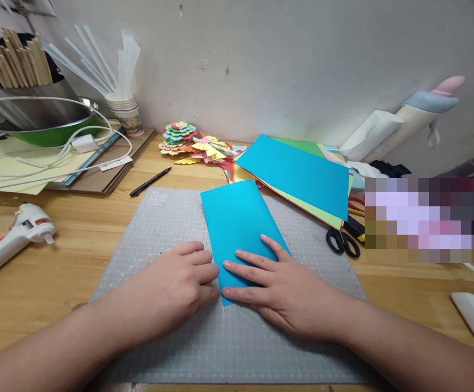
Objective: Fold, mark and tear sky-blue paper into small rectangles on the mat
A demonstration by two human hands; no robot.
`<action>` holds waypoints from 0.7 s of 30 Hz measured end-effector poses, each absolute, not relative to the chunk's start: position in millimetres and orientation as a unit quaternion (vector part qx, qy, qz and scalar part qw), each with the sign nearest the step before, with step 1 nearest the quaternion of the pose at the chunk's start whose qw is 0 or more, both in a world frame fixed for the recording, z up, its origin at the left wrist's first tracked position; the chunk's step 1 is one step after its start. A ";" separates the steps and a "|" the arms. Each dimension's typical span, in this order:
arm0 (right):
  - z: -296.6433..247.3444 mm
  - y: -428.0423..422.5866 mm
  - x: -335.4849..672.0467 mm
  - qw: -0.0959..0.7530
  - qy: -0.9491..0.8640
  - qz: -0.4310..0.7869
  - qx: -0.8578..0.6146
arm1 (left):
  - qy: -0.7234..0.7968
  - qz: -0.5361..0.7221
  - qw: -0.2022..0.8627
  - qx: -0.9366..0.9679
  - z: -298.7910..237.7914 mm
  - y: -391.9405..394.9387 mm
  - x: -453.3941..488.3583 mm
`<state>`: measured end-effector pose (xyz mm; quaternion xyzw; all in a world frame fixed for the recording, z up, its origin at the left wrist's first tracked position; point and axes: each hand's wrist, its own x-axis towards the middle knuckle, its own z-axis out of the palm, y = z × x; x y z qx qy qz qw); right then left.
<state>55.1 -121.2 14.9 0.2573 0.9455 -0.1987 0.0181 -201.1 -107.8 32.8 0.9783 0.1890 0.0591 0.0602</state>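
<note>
A blue sheet of paper (237, 218) lies slanted on the grey cutting mat (155, 234); it is narrow and looks folded over. At its lower left edge my left hand (188, 277) is closed with curled fingers, apparently pinching the edge; the thumb is hidden. My right hand (267, 277) rests flat on the lower part of the paper, fingers spread and pressing it down. Behind, another blue sheet (298, 174) tops a stack of coloured paper that overlaps the mat's far edge.
Black-handled scissors (343, 243) lie right of the mat, a black pen (150, 182) at its far left corner. A white glue gun (20, 234) is at left. Paper flowers (178, 139), a cup of white sticks (128, 115) and a green bowl (44, 132) stand along the wall.
</note>
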 end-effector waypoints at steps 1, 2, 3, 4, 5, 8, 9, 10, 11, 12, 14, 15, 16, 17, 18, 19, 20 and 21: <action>15.0 -121.0 55.0 0.019 0.945 -0.200 0.258 | 0.189 0.060 0.059 0.978 32.8 -107.7 -201.1; 15.0 -120.9 55.1 0.020 0.945 -0.201 0.259 | 0.188 0.061 0.058 0.979 32.7 -107.6 -201.1; 15.1 -120.8 55.2 0.020 0.944 -0.203 0.258 | 0.188 0.064 0.056 0.979 32.5 -107.4 -201.0; 15.1 -120.8 55.4 0.021 0.944 -0.204 0.259 | 0.187 0.066 0.055 0.979 32.3 -107.2 -201.0; 15.1 -120.8 55.6 0.022 0.944 -0.205 0.259 | 0.187 0.066 0.055 0.978 31.9 -107.0 -200.8; 14.9 -121.0 56.0 0.024 0.943 -0.208 0.259 | 0.192 0.067 0.060 0.977 30.4 -106.1 -200.1; 14.8 -121.0 56.1 0.024 0.943 -0.208 0.259 | 0.194 0.067 0.062 0.977 30.0 -105.8 -199.8; 14.7 -120.9 56.2 0.024 0.943 -0.208 0.259 | 0.196 0.066 0.065 0.976 29.8 -105.3 -199.7; 14.6 -120.9 56.3 0.024 0.943 -0.209 0.259 | 0.196 0.065 0.069 0.976 29.9 -104.7 -199.7; 14.6 -120.8 56.3 0.025 0.942 -0.209 0.260 | 0.198 0.063 0.071 0.976 30.1 -104.0 -199.9; 14.5 -120.6 56.2 0.026 0.942 -0.209 0.260 | 0.208 0.059 0.065 0.974 31.1 -101.7 -201.2; 14.5 -120.6 56.2 0.026 0.942 -0.209 0.260 | 0.218 0.057 0.053 0.973 31.6 -100.2 -202.2; 14.5 -120.5 56.2 0.025 0.942 -0.208 0.261 | 0.230 0.057 0.038 0.971 32.0 -98.5 -203.3; 14.4 -120.5 56.2 0.025 0.942 -0.207 0.261 | 0.243 0.056 0.023 0.968 32.1 -96.7 -204.5; 14.3 -120.5 56.3 0.023 0.943 -0.206 0.262 | 0.253 0.055 0.011 0.966 32.0 -95.0 -205.6; 14.1 -120.5 56.4 0.022 0.943 -0.205 0.261 | 0.259 0.056 0.003 0.964 31.7 -93.4 -206.4; 14.0 -120.6 56.6 0.020 0.943 -0.205 0.260 | 0.263 0.055 -0.001 0.963 31.3 -92.1 -207.1; 14.0 -120.5 56.7 0.018 0.944 -0.204 0.260 | 0.265 0.053 -0.003 0.963 30.8 -91.2 -207.4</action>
